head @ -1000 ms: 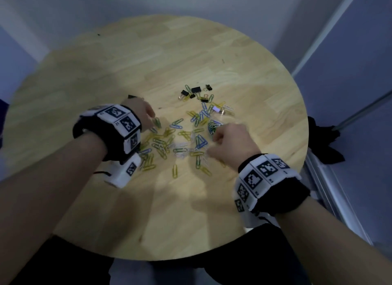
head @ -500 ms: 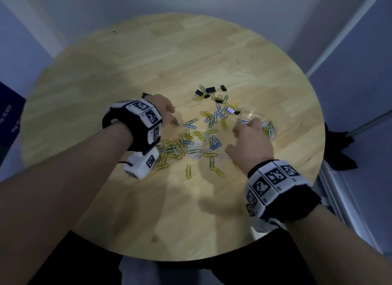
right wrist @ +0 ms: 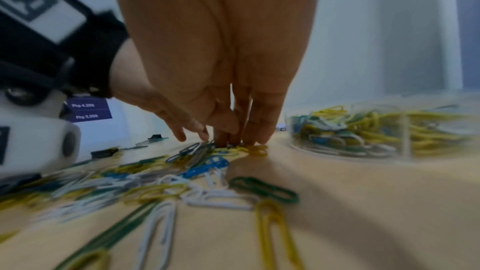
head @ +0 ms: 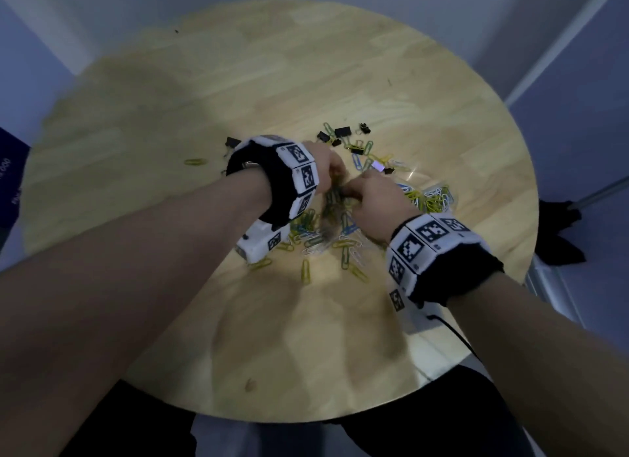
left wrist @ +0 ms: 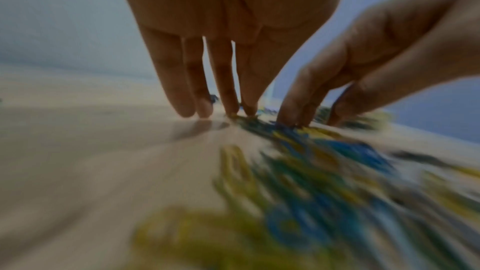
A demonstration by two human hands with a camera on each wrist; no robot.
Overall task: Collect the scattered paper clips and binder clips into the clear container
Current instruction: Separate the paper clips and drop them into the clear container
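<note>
A pile of coloured paper clips [head: 326, 239] [right wrist: 155, 171] lies in the middle of the round wooden table [head: 306, 82]. My left hand [head: 325, 171] [left wrist: 215, 110] points its straight fingers down, tips on the pile's far edge. My right hand [head: 371, 198] [right wrist: 239, 141] faces it, bent fingertips and thumb pressing on the clips. The two hands nearly touch. The clear container [head: 435, 198] [right wrist: 363, 130], partly filled with clips, sits just right of my right hand. Black binder clips [head: 342, 131] lie beyond the hands.
One yellow clip [head: 195, 161] and one black binder clip [head: 232, 142] lie apart on the left. A dark cloth [head: 558, 232] hangs past the table's right edge. A blue sign [right wrist: 88, 110] stands off to the left.
My right hand came back left from the container to the pile. My left hand slid right to meet it, pushing clips along.
</note>
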